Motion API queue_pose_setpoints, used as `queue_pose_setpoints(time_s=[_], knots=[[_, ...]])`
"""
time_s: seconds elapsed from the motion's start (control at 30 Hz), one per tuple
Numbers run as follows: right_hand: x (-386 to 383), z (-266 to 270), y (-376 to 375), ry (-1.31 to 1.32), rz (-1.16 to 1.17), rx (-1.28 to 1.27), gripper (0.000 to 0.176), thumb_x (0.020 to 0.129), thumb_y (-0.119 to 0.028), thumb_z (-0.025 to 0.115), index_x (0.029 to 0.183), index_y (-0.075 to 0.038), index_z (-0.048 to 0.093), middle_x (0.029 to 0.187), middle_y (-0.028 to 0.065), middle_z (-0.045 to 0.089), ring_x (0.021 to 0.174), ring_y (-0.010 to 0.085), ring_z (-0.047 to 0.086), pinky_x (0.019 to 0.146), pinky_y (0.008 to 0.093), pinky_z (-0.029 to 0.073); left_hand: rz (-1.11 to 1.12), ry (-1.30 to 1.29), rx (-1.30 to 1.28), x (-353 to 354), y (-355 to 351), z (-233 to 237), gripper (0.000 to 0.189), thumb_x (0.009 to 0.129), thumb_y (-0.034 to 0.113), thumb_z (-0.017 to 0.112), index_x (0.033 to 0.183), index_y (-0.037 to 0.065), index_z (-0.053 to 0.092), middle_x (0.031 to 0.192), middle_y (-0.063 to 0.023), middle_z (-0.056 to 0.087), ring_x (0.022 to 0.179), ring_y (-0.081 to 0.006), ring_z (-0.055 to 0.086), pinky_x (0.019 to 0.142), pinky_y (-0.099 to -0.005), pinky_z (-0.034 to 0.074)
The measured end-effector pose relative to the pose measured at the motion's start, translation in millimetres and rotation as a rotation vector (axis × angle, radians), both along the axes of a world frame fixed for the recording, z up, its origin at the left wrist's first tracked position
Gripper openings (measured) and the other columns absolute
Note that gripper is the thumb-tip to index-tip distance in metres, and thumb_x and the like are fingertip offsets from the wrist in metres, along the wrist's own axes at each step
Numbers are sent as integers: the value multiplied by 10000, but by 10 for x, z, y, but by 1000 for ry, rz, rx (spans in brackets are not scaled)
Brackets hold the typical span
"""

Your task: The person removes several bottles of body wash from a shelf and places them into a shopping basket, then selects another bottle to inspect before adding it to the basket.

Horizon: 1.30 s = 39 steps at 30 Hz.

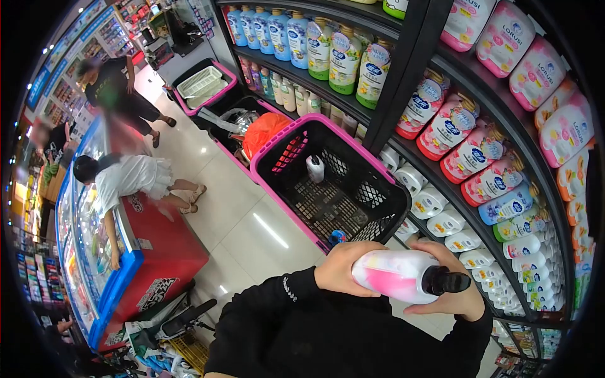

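Both hands hold one white and pink pump bottle [394,275] with a black pump top, tilted with its top toward the lower right. My left hand [343,268] is closed around the bottle's base end. My right hand [459,291] grips it from the other side, near the pump, with its fingers partly hidden. Just beyond the hands stands a black shopping basket with a pink rim [268,169]. Inside it lies a small white bottle [315,169], and a blue and red item [338,237] is at its near end.
Shelves on the right carry pink-red bottles [444,129], white bottles [463,240] and Lorusi packs [504,38]. Another basket holds an orange-red bag [263,131]. A red chest freezer [167,252] stands left, with a person in white [135,176] leaning over it.
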State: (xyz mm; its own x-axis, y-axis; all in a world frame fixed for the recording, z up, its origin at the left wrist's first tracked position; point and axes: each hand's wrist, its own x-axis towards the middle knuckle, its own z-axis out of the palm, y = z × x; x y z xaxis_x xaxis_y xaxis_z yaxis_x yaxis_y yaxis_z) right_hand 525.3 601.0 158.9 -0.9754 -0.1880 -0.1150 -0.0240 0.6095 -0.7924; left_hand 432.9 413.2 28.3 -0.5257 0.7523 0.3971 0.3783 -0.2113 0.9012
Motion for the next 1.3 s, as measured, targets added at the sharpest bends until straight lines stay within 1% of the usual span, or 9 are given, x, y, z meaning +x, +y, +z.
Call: queue_pose_setpoints(time_s=[0.1,0.23,0.5,0.83,1.0,1.1,1.13,1.2,1.3], knots=[[-168,-53,175,-73,10,14,796,497,-263,800,1153,-35,411,1086,127,502,983,253,520,821,330,419,38,-19,23,-108,186,-64,654,508,267,790,1042,26,501,947,-117,570,852,-261,579,730,-313,459],[-383,-305,326,63,31,6,738,515,-231,781,1131,-30,427,1044,124,526,934,250,544,791,325,432,22,-48,-18,-305,320,-229,665,508,253,792,1050,16,489,945,-124,561,867,-260,572,744,-310,453],[-880,-740,348,-26,-60,13,783,504,-231,779,1157,-28,399,1042,137,522,951,256,542,791,319,438,-63,-183,-110,-793,357,-593,706,511,218,786,1093,6,446,992,-127,533,924,-243,548,794,-310,434],[-1635,-1602,-77,-97,-272,-50,698,520,-163,760,1123,-52,427,1005,119,530,903,260,556,769,321,447,-339,-374,-174,-1765,158,-1547,686,568,203,775,1138,27,436,1065,-116,510,995,-237,503,860,-323,397],[-2069,-2166,-336,-119,-378,54,658,548,-161,732,1121,-62,425,989,141,536,889,282,558,741,338,459,-136,-263,-302,-2090,-11,-2198,821,569,235,771,1238,23,345,1173,-181,432,1117,-291,404,942,-352,322],[-2295,-2550,-439,-111,-431,62,648,555,-153,720,1124,-65,421,992,153,524,877,313,551,732,342,459,68,-610,-630,-2074,-152,-2664,980,558,299,770,1301,-11,211,1215,-210,382,1122,-275,396,938,-327,323],[-2374,-2673,-474,-102,-431,92,655,552,-143,719,1128,-59,420,998,158,520,896,321,540,754,345,450,80,-943,-736,-2061,-182,-2926,929,628,274,724,1314,-10,165,1248,-223,342,1128,-306,391,939,-375,326],[-2484,-3003,-524,-70,-458,55,664,550,-138,721,1134,-47,418,1016,167,513,927,325,526,782,350,437,127,-1707,-636,-2197,-215,-2874,780,729,292,615,1313,17,177,1266,-242,313,1107,-363,407,930,-453,322],[-2615,-3488,-626,-105,-520,33,670,544,-128,722,1134,-36,418,1027,176,508,945,331,515,798,353,427,316,-2086,-369,-2291,-161,-2900,648,810,388,472,1308,66,208,1293,-228,286,1075,-405,427,911,-505,321]])
